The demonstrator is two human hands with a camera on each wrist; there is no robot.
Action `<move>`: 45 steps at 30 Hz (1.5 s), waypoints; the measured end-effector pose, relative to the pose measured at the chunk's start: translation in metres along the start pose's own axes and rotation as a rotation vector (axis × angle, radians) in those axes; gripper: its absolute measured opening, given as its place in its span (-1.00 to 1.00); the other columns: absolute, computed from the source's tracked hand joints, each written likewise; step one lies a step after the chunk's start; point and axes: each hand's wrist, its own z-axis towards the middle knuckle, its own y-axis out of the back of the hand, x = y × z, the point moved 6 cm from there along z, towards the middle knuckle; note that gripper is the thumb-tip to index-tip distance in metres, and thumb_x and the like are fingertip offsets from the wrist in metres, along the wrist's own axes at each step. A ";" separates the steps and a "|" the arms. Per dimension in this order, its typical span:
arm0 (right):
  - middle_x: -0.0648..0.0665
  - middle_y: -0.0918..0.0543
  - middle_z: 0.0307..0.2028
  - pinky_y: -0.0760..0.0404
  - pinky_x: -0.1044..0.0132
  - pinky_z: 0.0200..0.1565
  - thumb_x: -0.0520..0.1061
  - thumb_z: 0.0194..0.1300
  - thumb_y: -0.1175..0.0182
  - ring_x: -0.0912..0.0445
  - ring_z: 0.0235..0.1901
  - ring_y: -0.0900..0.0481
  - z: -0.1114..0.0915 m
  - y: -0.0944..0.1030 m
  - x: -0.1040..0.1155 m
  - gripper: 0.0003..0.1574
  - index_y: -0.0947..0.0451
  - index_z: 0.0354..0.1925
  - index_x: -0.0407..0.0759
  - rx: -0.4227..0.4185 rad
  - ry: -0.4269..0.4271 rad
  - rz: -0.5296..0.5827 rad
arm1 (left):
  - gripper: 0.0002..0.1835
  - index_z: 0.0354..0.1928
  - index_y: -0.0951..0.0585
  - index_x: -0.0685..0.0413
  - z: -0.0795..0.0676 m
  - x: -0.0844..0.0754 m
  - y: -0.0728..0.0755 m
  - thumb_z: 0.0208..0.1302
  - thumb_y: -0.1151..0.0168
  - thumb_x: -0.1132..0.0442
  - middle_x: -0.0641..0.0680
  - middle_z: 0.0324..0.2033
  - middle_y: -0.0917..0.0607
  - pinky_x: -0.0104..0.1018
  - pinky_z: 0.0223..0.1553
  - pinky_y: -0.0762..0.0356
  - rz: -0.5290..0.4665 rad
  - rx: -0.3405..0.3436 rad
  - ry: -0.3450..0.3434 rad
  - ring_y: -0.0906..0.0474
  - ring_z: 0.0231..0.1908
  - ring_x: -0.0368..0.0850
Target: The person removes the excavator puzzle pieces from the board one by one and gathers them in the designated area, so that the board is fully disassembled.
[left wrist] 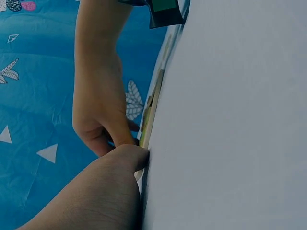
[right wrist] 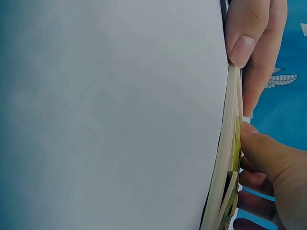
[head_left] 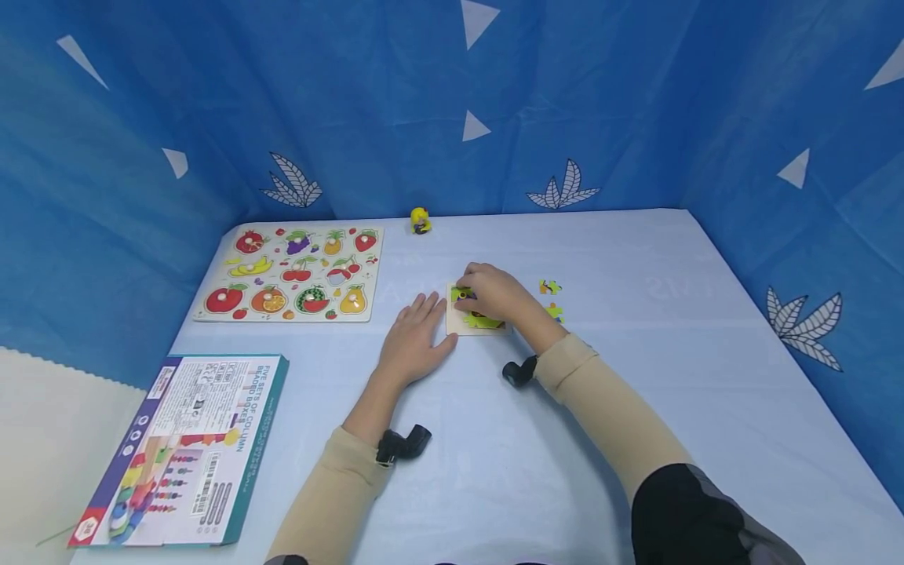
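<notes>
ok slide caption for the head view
Left hand touching a small puzzle board, right hand on its pieces, loose pieces lying to the right.

Patterned blue cloth (head_left: pixel 607 86) walls a pale table (head_left: pixel 487 455) like a booth.

Both arms are in tan sleeves, left one (head_left: pixel 332 494) and right one (head_left: pixel 607 412) pretty much matching, cuffs a bit wrinkled. Higher up the right arm it switches to a black section (head_left: pixel 671 506) with some greyish patterning. Each wrist wears a stubby black gadget, left (head_left: pixel 404 445) and right (head_left: pixel 519 372), and the right one's got a dark green patch (left wrist: pixel 164 5). Hands are bare, left (head_left: pixel 417 341) and right (head_left: pixel 494 294).
</notes>
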 end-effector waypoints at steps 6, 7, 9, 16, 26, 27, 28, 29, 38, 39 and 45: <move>-0.10 -0.60 0.12 -0.54 0.13 0.28 0.20 0.38 -0.20 0.05 0.12 -0.56 0.000 -0.001 0.001 -0.39 -0.55 0.26 -0.06 -0.012 0.016 -0.029 | -0.22 0.54 -0.17 -0.06 0.000 0.000 0.000 0.39 0.05 -0.25 -0.01 0.56 -0.10 -0.05 0.58 0.12 0.001 -0.001 0.002 0.13 0.58 -0.05; -0.10 -0.60 0.11 -0.54 0.13 0.28 0.20 0.38 -0.19 0.05 0.11 -0.57 0.000 -0.001 0.001 -0.40 -0.55 0.26 -0.06 -0.014 0.021 -0.037 | -0.22 0.54 -0.17 -0.05 0.000 0.000 0.000 0.39 0.05 -0.25 0.00 0.56 -0.10 -0.05 0.58 0.12 0.000 -0.002 0.001 0.13 0.58 -0.05; -0.10 -0.61 0.11 -0.55 0.14 0.27 0.20 0.39 -0.18 0.06 0.10 -0.57 0.000 -0.001 0.001 -0.40 -0.55 0.26 -0.06 -0.019 0.033 -0.055 | -0.21 0.54 -0.17 -0.05 0.000 -0.001 0.000 0.39 0.05 -0.25 0.00 0.56 -0.10 -0.04 0.58 0.11 -0.001 -0.002 0.002 0.13 0.58 -0.05; -0.11 -0.61 0.10 -0.56 0.14 0.25 0.18 0.43 -0.14 0.05 0.10 -0.58 -0.001 -0.002 0.003 -0.44 -0.56 0.24 -0.06 -0.042 0.072 -0.080 | -0.21 0.55 -0.16 -0.06 0.000 0.001 -0.002 0.39 0.06 -0.26 -0.01 0.57 -0.09 -0.05 0.58 0.11 0.003 0.002 0.007 0.14 0.59 -0.06; -0.14 -0.60 0.11 -0.56 0.12 0.25 0.13 0.46 -0.11 0.01 0.12 -0.58 -0.004 -0.002 0.005 -0.47 -0.57 0.24 -0.10 -0.062 0.113 -0.100 | -0.21 0.55 -0.16 -0.05 0.000 0.000 -0.001 0.40 0.06 -0.26 0.00 0.57 -0.09 -0.05 0.58 0.11 -0.004 0.005 0.007 0.13 0.59 -0.05; -0.14 -0.61 0.10 -0.57 0.13 0.24 0.12 0.46 -0.11 0.01 0.11 -0.58 -0.004 -0.002 0.006 -0.48 -0.57 0.24 -0.10 -0.066 0.116 -0.102 | -0.21 0.55 -0.16 -0.05 -0.001 0.000 -0.001 0.40 0.07 -0.26 0.00 0.57 -0.09 -0.05 0.58 0.11 -0.004 0.007 0.007 0.13 0.59 -0.05; -0.14 -0.61 0.10 -0.57 0.13 0.24 0.11 0.46 -0.11 0.02 0.11 -0.58 -0.005 -0.001 0.006 -0.48 -0.57 0.23 -0.10 -0.069 0.120 -0.105 | -0.21 0.55 -0.16 -0.05 -0.001 0.000 -0.001 0.40 0.06 -0.26 0.00 0.57 -0.09 -0.05 0.58 0.11 -0.006 0.007 0.008 0.13 0.59 -0.05; -0.14 -0.61 0.09 -0.58 0.14 0.23 0.10 0.46 -0.10 0.02 0.09 -0.59 -0.005 -0.001 0.006 -0.50 -0.58 0.22 -0.09 -0.073 0.123 -0.109 | -0.21 0.55 -0.16 -0.05 -0.001 -0.001 -0.001 0.40 0.07 -0.26 0.00 0.57 -0.09 -0.04 0.58 0.11 -0.007 0.008 0.008 0.13 0.59 -0.05; -0.11 -0.63 0.06 -0.60 0.16 0.20 0.15 0.42 -0.17 0.04 0.05 -0.61 -0.006 -0.001 0.009 -0.48 -0.60 0.20 -0.07 -0.071 0.114 -0.108 | -0.22 0.55 -0.16 -0.07 -0.001 0.000 -0.001 0.40 0.07 -0.26 -0.01 0.57 -0.09 -0.04 0.58 0.12 -0.005 0.013 0.009 0.14 0.59 -0.05; -0.11 -0.63 0.05 -0.60 0.16 0.20 0.16 0.41 -0.18 0.04 0.04 -0.62 -0.005 -0.001 0.008 -0.47 -0.60 0.20 -0.07 -0.069 0.112 -0.109 | -0.21 0.55 -0.16 -0.06 -0.001 0.000 -0.001 0.40 0.07 -0.26 -0.01 0.57 -0.09 -0.04 0.58 0.12 -0.005 0.012 0.008 0.14 0.59 -0.05; -0.11 -0.64 0.05 -0.60 0.15 0.20 0.17 0.41 -0.17 0.04 0.04 -0.63 -0.005 0.000 0.008 -0.48 -0.61 0.18 -0.07 -0.069 0.115 -0.123 | -0.21 0.55 -0.16 -0.07 0.000 0.000 -0.001 0.40 0.07 -0.27 -0.02 0.57 -0.08 -0.05 0.58 0.11 -0.002 0.007 0.007 0.14 0.59 -0.06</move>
